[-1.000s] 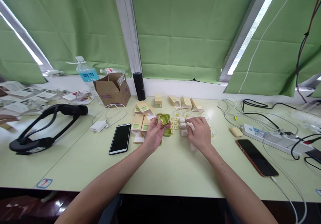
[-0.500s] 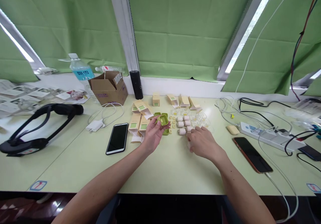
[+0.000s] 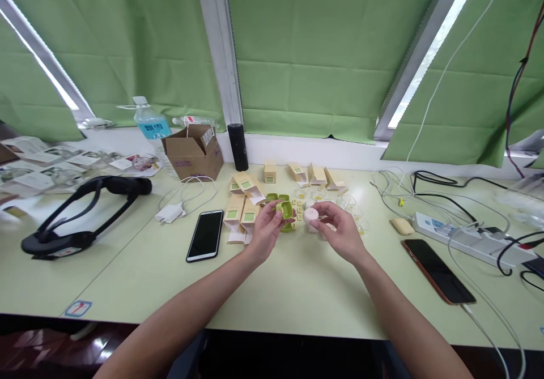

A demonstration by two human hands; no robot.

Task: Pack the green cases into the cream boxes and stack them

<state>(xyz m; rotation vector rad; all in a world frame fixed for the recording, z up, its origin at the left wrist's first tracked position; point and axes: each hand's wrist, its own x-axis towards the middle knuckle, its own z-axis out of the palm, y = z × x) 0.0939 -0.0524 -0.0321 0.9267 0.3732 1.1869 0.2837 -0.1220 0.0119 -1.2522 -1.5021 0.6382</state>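
Note:
My left hand (image 3: pixel 264 233) grips a small olive-green square cup (image 3: pixel 285 211), its opening tilted toward the right. Between the thumb and fingers of my right hand (image 3: pixel 340 229) is a pale pink, short cylindrical piece (image 3: pixel 311 216), its round end facing the cup a little way off. More olive-green cups (image 3: pixel 272 196) lie behind and below my left hand. Tiny yellow pieces (image 3: pixel 299 209) are lined up between the hands. Other pale pieces on the table are mostly hidden by my right hand. Clear plastic parts (image 3: pixel 347 200) lie just beyond it.
Small tan boxes (image 3: pixel 233 212) lie left of my left hand, more (image 3: pixel 317 174) along the back. A phone (image 3: pixel 205 235) is at left, another phone (image 3: pixel 438 270) at right beside a power strip (image 3: pixel 459 234) with cables. A cardboard box (image 3: pixel 193 155) and black cylinder (image 3: pixel 238 147) stand behind.
My right hand has lifted a pale pink piece from the group on the table and brought it left toward the cup. My left hand has turned the cup toward the right. The view has shifted slightly.

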